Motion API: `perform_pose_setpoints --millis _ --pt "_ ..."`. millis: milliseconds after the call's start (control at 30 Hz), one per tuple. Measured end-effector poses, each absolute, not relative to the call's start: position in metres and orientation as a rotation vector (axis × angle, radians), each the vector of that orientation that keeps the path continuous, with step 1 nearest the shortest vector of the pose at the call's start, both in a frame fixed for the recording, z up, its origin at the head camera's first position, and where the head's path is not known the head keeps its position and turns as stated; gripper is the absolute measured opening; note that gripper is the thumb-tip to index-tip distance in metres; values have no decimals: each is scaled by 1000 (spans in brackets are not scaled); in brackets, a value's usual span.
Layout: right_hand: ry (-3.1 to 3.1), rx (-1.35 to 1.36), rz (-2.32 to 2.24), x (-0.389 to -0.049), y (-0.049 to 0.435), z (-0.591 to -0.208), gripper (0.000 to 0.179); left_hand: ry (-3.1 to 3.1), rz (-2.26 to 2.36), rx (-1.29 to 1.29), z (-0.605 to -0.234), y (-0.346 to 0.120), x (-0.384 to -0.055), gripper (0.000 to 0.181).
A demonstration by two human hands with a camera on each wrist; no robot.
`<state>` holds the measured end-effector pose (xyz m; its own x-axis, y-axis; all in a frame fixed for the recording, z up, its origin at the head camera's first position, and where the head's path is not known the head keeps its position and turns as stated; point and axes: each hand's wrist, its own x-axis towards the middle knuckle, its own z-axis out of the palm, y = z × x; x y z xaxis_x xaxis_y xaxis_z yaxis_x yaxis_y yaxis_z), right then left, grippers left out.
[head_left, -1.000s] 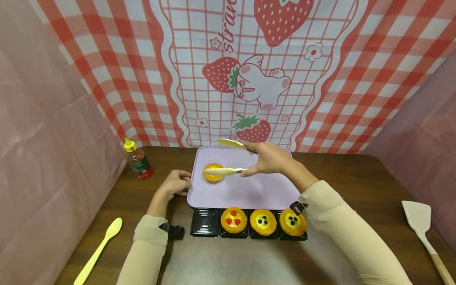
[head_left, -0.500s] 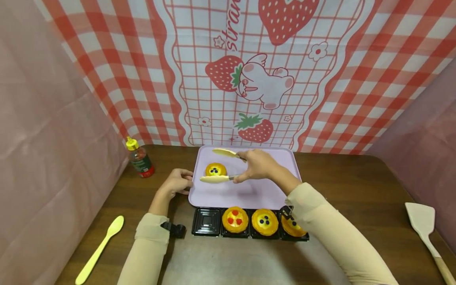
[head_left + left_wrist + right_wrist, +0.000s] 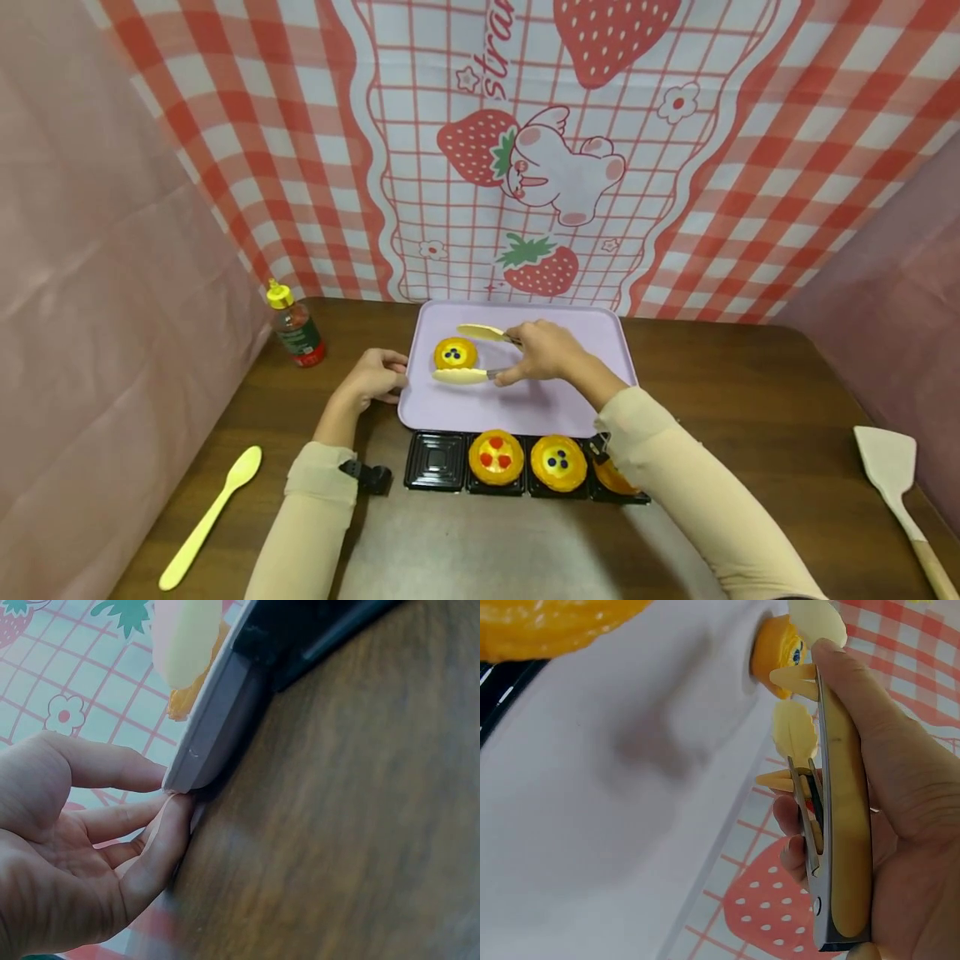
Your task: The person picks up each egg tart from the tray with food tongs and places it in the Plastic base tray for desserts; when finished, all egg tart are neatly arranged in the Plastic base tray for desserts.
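My right hand [image 3: 546, 350] grips a pair of tongs [image 3: 847, 802] with cream-coloured tips, spread apart over the lilac tray [image 3: 517, 408]. A round egg tart [image 3: 455, 353] topped with several blueberries sits at the tray's left side, between and slightly left of the tong tips. In the right wrist view the tips stand close to that tart with a gap between them. My left hand [image 3: 372, 377] holds the tray's left edge; in the left wrist view, thumb and fingers [image 3: 171, 825] pinch its rim.
Black square holders [image 3: 435, 461] line the tray's front; the leftmost is bare. Others carry a strawberry tart [image 3: 496, 457] and blueberry tarts [image 3: 558, 463], the rightmost partly behind my sleeve. A sauce bottle [image 3: 297, 327] and yellow spoon [image 3: 210, 517] lie left, a spatula [image 3: 888, 467] right.
My right hand has brought the tongs down closer to the tart on the tray, their tips now to either side of it. My left hand keeps its place at the tray's edge.
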<state>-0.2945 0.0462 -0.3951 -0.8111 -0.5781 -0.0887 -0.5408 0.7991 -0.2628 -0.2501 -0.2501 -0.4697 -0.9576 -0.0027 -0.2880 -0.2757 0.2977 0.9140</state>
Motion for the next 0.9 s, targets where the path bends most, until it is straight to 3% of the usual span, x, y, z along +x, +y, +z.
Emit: perform_pose_setpoints --millis 367,900 --pt "2823 -863 -377 -294 44 -398 71 2335 1721 -257 -469 -249 -250 46" --pt "2832 -913 -367 -285 47 -387 71 2354 1713 -251 -468 -248 -247 46"
